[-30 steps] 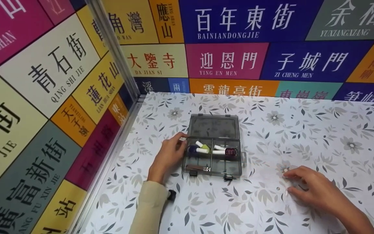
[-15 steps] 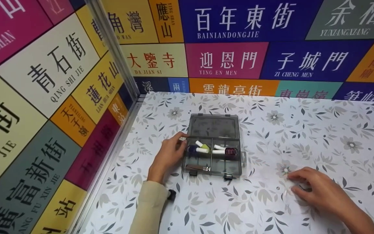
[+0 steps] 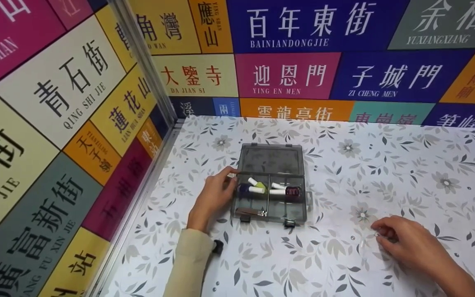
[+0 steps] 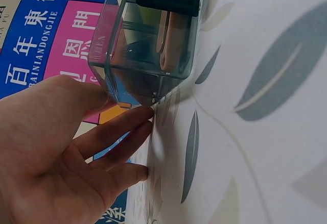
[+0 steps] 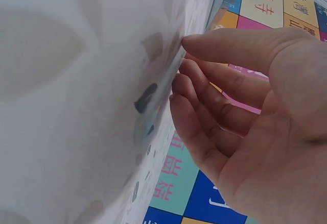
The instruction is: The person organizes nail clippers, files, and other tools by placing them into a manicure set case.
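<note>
A grey see-through divided box lies with its lid folded back on the table. Nail polish bottles with white caps fill its middle: a dark blue one, a yellow-green one and a dark red one. A nail clipper lies in the front left compartment. My left hand rests against the box's left side, thumb and fingertips at its corner in the left wrist view. To the right of the box, my right hand rests with loosely bent fingers on the tablecloth, holding nothing visible.
A white tablecloth with grey leaves and flowers covers the table. Walls with coloured street-name panels stand at the back and left, the left one ending in a metal rail along the table's edge.
My right hand has shifted slightly to the right and toward me, and its fingers have drawn in a little. The left hand and the box have stayed in place.
</note>
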{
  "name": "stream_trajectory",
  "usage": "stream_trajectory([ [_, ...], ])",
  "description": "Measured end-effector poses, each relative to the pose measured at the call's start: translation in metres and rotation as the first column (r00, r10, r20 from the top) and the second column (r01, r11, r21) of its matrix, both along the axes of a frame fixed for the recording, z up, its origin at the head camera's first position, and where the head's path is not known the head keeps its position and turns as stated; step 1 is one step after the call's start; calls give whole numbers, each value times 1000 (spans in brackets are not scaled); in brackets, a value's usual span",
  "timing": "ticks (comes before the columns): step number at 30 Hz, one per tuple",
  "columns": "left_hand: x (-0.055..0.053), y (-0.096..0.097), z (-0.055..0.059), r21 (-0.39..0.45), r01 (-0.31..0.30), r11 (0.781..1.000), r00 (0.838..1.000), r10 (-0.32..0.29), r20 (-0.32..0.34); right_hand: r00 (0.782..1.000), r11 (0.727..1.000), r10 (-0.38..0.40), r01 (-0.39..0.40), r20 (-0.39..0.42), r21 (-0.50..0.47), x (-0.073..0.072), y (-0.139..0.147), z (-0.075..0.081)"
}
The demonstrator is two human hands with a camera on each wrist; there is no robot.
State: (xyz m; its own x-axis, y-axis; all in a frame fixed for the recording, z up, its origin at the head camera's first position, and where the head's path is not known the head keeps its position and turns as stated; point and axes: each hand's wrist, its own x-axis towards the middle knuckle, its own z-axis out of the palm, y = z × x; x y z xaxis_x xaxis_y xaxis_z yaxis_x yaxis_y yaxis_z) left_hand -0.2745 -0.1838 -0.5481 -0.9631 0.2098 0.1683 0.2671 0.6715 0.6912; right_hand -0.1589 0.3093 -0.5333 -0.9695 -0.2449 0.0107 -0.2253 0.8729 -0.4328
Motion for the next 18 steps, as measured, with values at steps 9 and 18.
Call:
stream_trajectory([
  [9, 0, 0, 0, -8, 1, 1000, 1000, -1, 4, 997, 1000, 0, -1, -75, -14, 1, -3, 0],
  [18, 0, 1, 1, -1, -6, 1000, 1000, 6, 8, 973, 996, 18, -38, -231, -81, 1, -8, -2],
])
